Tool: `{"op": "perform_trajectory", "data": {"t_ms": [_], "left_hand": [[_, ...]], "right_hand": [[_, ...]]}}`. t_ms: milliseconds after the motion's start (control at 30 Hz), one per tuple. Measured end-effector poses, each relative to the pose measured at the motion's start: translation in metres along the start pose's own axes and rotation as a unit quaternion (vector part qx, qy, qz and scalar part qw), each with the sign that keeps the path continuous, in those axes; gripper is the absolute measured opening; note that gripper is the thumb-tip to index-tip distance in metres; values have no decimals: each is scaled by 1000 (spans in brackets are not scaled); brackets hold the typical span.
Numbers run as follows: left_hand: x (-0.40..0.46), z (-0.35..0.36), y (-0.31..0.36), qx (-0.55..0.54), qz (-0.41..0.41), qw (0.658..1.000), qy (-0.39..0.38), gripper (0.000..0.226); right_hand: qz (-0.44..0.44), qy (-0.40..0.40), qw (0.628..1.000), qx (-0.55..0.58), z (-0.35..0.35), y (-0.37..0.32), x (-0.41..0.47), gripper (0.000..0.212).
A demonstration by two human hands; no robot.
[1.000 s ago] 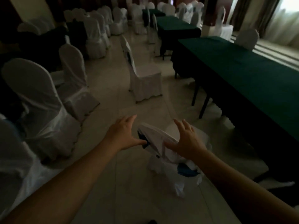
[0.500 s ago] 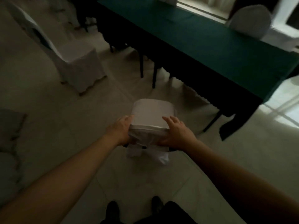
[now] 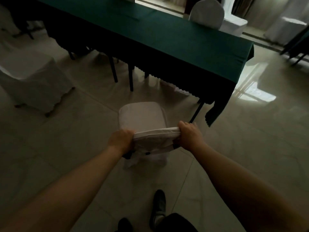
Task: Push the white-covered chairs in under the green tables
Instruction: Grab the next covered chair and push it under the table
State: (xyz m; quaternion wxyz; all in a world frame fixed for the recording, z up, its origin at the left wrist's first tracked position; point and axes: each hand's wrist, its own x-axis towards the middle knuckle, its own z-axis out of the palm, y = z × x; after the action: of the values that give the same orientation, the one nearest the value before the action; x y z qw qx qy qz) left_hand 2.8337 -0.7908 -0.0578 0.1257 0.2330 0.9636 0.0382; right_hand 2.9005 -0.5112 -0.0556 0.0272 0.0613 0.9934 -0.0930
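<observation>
A white-covered chair (image 3: 142, 117) stands on the tiled floor in front of me, its seat facing the long green table (image 3: 175, 39). My left hand (image 3: 121, 139) grips the left end of the chair's backrest top. My right hand (image 3: 189, 133) grips the right end. The chair's seat sits a short way out from the table's near edge, close to the table's right end. The table's dark legs (image 3: 113, 69) show under the hanging cloth.
Another white-covered chair (image 3: 33, 76) stands at the left, apart from the table. A third (image 3: 207, 13) sits behind the table's far side. My shoes (image 3: 158, 208) are on the floor below. More dark table legs (image 3: 299, 56) show at the far right.
Both hands went from reaching for the backrest to gripping its ends. The chair has been turned to face the table, and I have stepped closer with it.
</observation>
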Motion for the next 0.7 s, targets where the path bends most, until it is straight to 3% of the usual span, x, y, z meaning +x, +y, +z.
{"op": "perform_trajectory", "data": {"t_ms": [400, 700], "left_hand": [[27, -16, -7, 99, 64, 992, 44, 30], [100, -67, 18, 134, 102, 985, 49, 25]], "right_hand": [[-41, 83, 994, 52, -4, 24, 28, 40], [7, 96, 992, 85, -12, 64, 67, 38]]}}
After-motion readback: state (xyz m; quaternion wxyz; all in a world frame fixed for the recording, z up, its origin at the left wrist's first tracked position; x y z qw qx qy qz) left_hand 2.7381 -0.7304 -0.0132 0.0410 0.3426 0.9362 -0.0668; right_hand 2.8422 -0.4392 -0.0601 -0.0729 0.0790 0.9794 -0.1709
